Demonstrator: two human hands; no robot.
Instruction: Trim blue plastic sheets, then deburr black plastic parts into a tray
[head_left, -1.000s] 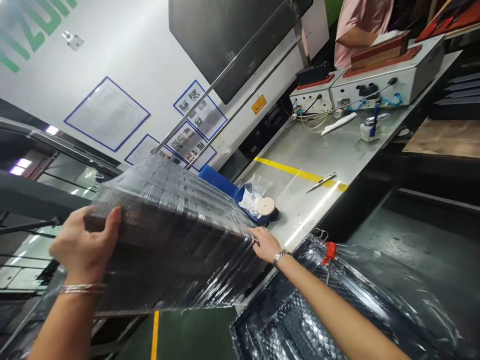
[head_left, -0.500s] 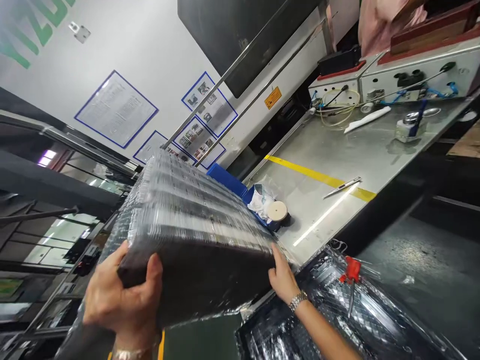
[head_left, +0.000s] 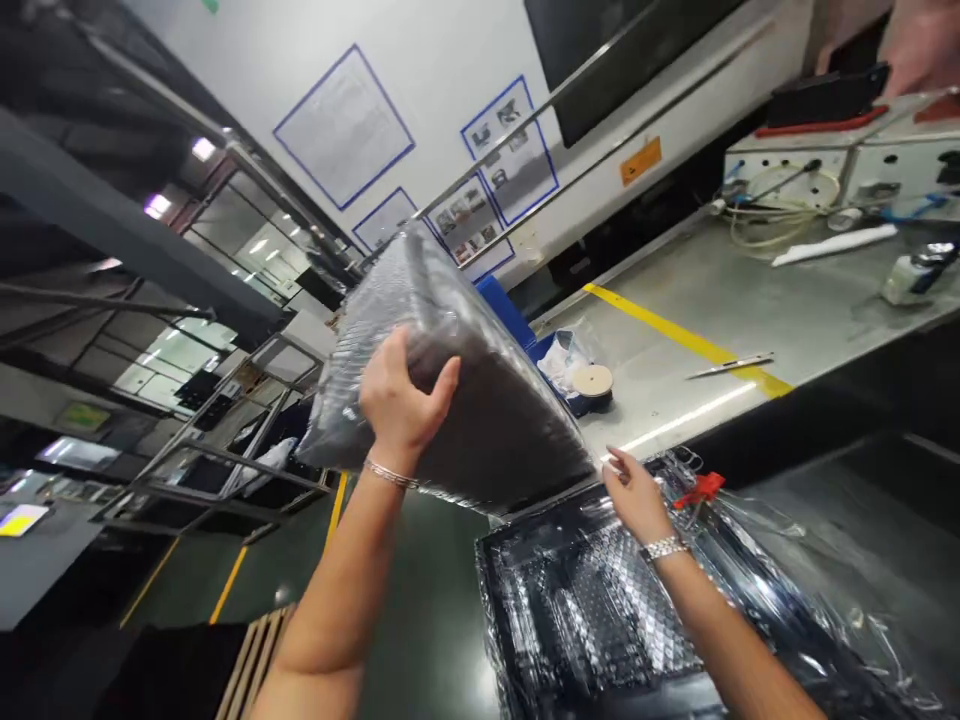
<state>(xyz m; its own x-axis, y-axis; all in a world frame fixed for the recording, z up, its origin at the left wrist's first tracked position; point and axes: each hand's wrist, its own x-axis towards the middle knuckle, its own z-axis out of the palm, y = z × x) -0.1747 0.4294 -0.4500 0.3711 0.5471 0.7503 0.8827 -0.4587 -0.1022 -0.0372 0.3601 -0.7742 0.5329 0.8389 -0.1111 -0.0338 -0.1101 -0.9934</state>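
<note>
A large plastic-wrapped stack (head_left: 495, 420) stands tilted at the table's left end, its dark face toward me. My left hand (head_left: 405, 395) grips its upper corner, thumb on the near face and fingers over the edge. Just off the stack's lower right corner is my right hand (head_left: 634, 490), its fingers partly curled and apart, with nothing seen in it. Below the hands lies a black tray-like piece (head_left: 585, 610) covered in clear bubble wrap. On its upper right part sits a red-handled tool (head_left: 701, 490).
On the metal table (head_left: 660, 380) are a round beige disc (head_left: 592, 380), white cloth (head_left: 562, 360), a pen-like tool (head_left: 731, 367) and a bottle (head_left: 907, 280). Shelving racks (head_left: 195, 470) stand left. Wooden slats (head_left: 251, 660) show at the bottom left.
The stack has turned, showing more of its left side, and my left hand sits higher on its corner. My right hand has come off the stack's lower right corner. The view has shifted left.
</note>
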